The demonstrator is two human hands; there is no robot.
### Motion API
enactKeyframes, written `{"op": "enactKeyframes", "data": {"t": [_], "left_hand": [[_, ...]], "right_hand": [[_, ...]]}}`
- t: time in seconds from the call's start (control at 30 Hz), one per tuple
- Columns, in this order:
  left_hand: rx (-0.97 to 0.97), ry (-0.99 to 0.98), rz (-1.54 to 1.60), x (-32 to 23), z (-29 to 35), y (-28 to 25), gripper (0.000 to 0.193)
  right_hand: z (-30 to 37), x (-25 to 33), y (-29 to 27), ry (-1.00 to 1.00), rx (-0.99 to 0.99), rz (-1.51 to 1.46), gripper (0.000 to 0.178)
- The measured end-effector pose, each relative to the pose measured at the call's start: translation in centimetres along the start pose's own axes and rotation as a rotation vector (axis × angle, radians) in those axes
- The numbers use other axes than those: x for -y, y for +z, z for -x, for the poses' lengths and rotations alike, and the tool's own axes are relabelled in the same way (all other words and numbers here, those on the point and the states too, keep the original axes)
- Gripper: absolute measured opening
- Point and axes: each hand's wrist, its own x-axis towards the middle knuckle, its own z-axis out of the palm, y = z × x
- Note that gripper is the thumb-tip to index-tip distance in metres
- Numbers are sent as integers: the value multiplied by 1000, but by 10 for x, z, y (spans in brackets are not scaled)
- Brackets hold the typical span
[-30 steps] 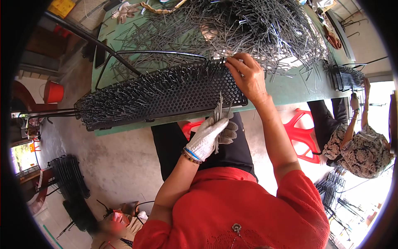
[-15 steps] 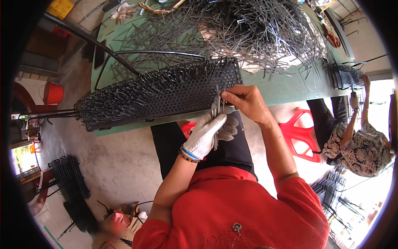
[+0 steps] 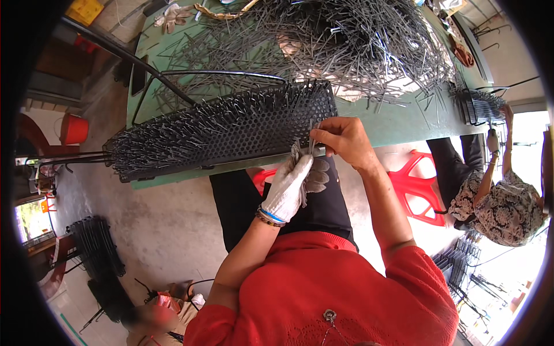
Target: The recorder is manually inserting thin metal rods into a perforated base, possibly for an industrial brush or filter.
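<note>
My left hand (image 3: 288, 190), in a white knit glove, is closed around a bundle of thin grey strips (image 3: 295, 151) that stick out past the fingers. Bare, my right hand (image 3: 346, 141) pinches a thin grey strip (image 3: 312, 141) between thumb and forefinger, just above the left thumb. Both hands are at the near right edge of a long black perforated rack (image 3: 271, 130). Upright dark strips fill its holes densely on the left and along the far edge; bare holes show in the near right part.
A heap of loose strips (image 3: 369, 46) covers the back of the green table (image 3: 398, 131). Black rods run left from the rack. A glove (image 3: 172, 17) lies at the far left. A red stool (image 3: 412, 187) stands to the right; beyond it a co-worker handles another rack (image 3: 482, 106).
My left hand has turned slightly, and its bundle reaches less far up over the rack. The right hand has shifted only a little, with the pinched strip still near the left thumb.
</note>
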Motion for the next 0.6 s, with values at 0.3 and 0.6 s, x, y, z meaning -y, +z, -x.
{"op": "enactKeyframes", "data": {"t": [0.3, 0.6], "left_hand": [[-130, 47, 26, 4, 0, -1, 26], [-128, 1, 58, 6, 2, 0, 24]], "right_hand": [[7, -2, 10, -29, -95, 28, 17], [13, 4, 10, -28, -50, 47, 18]]}}
